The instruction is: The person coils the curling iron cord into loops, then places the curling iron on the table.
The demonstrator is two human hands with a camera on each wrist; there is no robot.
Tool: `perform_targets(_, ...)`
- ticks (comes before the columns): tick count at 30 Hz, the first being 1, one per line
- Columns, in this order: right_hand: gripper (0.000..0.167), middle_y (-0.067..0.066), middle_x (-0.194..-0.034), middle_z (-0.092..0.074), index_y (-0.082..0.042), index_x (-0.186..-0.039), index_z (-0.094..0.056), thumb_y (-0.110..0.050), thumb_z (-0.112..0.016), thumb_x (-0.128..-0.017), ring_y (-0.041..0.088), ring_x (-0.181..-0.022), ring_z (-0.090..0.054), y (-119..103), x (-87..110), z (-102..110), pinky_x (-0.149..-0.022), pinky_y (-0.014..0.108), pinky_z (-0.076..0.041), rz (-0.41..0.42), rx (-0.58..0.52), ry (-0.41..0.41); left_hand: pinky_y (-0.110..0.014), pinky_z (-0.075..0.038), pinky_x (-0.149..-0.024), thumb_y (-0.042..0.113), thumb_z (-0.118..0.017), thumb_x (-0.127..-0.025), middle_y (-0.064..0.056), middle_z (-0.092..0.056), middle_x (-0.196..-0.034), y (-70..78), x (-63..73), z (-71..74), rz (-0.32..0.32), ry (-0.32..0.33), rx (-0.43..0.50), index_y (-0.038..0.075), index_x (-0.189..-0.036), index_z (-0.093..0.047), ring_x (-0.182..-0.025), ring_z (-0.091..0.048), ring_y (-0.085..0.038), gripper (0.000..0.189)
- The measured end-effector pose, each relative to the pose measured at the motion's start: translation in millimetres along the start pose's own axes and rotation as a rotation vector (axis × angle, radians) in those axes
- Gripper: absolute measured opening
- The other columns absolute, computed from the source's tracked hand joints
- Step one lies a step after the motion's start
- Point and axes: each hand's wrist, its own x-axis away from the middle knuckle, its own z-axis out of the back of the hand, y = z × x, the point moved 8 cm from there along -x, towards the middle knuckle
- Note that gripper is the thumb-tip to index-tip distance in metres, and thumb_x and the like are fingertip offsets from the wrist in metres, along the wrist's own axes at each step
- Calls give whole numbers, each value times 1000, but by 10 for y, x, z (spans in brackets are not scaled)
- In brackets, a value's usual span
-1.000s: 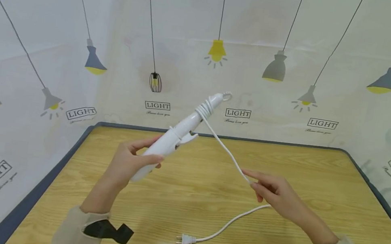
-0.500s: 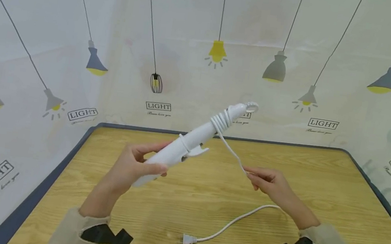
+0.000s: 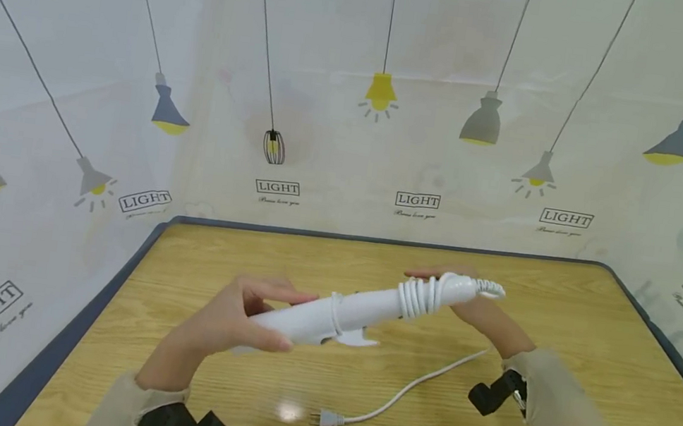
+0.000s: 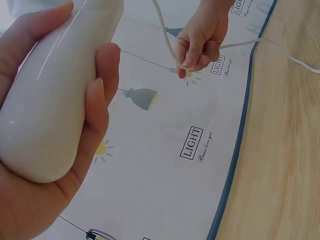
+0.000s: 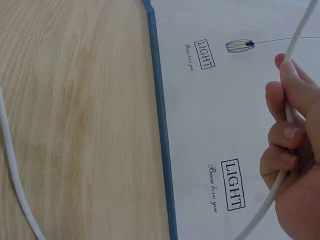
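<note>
Left hand [image 3: 233, 317] has the white wand [image 3: 368, 306] firmly in its grasp, fingers and thumb curled around the plain end. And there's the right hand [image 4: 202, 40] beyond the wand's far end, fingers closed around the white cord [image 3: 410, 300]! That cord sits in several tight turns around the wand near its tip, the small clip lever [image 3: 358, 338] jutting out between those turns and the left hand. The wand is up above the wooden table [image 3: 215, 254], where a length of cord ends in a two-pin plug [image 3: 329, 420] on the wand's near side. Behind the wand, a lamp-printed wall covering [image 3: 339, 127].
</note>
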Motion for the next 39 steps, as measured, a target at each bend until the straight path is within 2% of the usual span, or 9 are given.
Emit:
perform_targets(3,20,3,-85,-69,11,-104,-63,3,-55,-88,7,-68,-59,-45,-65,0,-55,23,-48,-19,-23,-65,-38,-53,-62,-2,-72,-74,-18,-59,-104,-35,13,-52,-11,-69,-7,1,-120,-60,-77,-57,-21,47)
perform_targets(4,20,-1,-81,-68,8,-105,-65,-1,-58,-88,7,-65,-57,-42,-83,14,-53,23,-46,-51,-21,-68,-38,-53,-62,-1,-72,-74,-17,-59,-103,-49,18,-68,-8,-89,-9,0,-119,-60,-77,-58,-21,47)
perform_targets(7,18,-4,-77,-66,5,-102,-68,-1,-58,-88,9,-62,-56,-78,-148,36,-54,24,-47,-60,42,-90,-38,-54,-62,-1,-72,-73,-17,-60,-101,-88,29,-111,-2,-143,-13,-1,-118,-61,-76,-59,-20,47)
perform_targets(13,16,3,-77,-66,4,-98,-70,2,-58,-87,10,-59,-55,-186,-247,76,-53,26,-47,-39,81,-140,-35,-53,-62,0,-72,-74,-14,-59,-97,-176,51,-169,30,-211,-26,-2,-118,-61,-75,-58,-17,46)
perform_targets(18,15,-2,-71,-60,-1,-96,-71,-2,-60,-86,10,-55,-48,-317,-313,135,-50,25,-43,-36,174,-169,-36,-53,-61,2,-73,-74,-14,-58,-101,-287,67,-175,77,-225,-42,0,-119,-60,-76,-58,-17,47)
perform_targets(23,14,-6,-69,-57,-3,-95,-72,-4,-62,-85,9,-53,-44,-456,-341,183,-47,23,-39,-16,268,-167,-36,-53,-59,7,-75,-73,-9,-60,-99,-372,50,-170,106,-204,-146,3,-118,-63,-77,-56,-14,47)
perform_targets(29,13,-9,-66,-51,-9,-91,-73,-4,-65,-83,4,-52,-35,-686,-365,156,-48,22,-33,117,453,-192,-33,-52,-62,14,-78,-69,-1,-63,-97,-486,-8,-170,187,-164,-325,10,-115,-66,-82,-55,-15,48)
perform_targets(34,11,-15,-67,-47,-15,-89,-73,-9,-69,-80,0,-54,-36,-907,-357,74,-48,21,-34,208,593,-227,-31,-49,-68,14,-80,-66,5,-64,-96,-559,-40,-116,242,-72,-475,15,-112,-68,-84,-55,-15,47)
perform_targets(39,12,-16,-67,-46,-14,-87,-73,-7,-71,-77,-2,-53,-37,-1095,-290,90,-46,20,-33,250,665,-200,-34,-47,-68,15,-81,-64,1,-65,-99,-579,-31,14,305,82,-517,16,-110,-69,-87,-54,-18,47)
